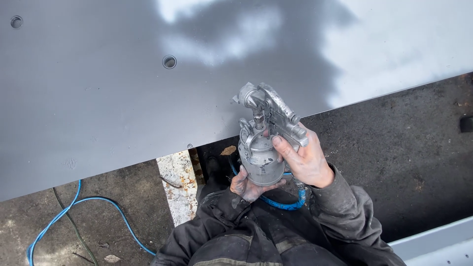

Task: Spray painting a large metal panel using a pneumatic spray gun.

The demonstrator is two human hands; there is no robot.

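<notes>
**Spray gun held in both hands over the edge of a grey panel**

The person held a metal spray gun [268, 128] with both hands, just past the lower edge of a large grey panel [98, 98]. The right hand [305, 160] was clenched round the gun's handle and body, with the thumb lying across the top of the cup. The left hand [249, 186] was cupped under the round metal cup [258, 160], grasping it from below. The nozzle end pointed up toward the panel, over its edge.

A blue hose [88, 209] ran from under the gun, looped by the right sleeve [345, 207], and trailed across the dark floor [419, 167] to the left. In my judgement, the loop near the wrist could snag or tug the gun off line if the arm swept wide, and the slack on the floor lay close enough to be stepped on. The cup also looked smeared and wet, so the left hand's grasp might slip. The panel's surface seemed freshly coated, so a sleeve or the hose brushing it would likely mark it.

The panel's lower edge ran diagonally, rising to the right, and rested on a rusty white support [180, 187] just left of the hands. Two small round holes [169, 61] showed in the panel. There was open floor to the right, while a pale strip [433, 244] bounded the lower right corner.
</notes>
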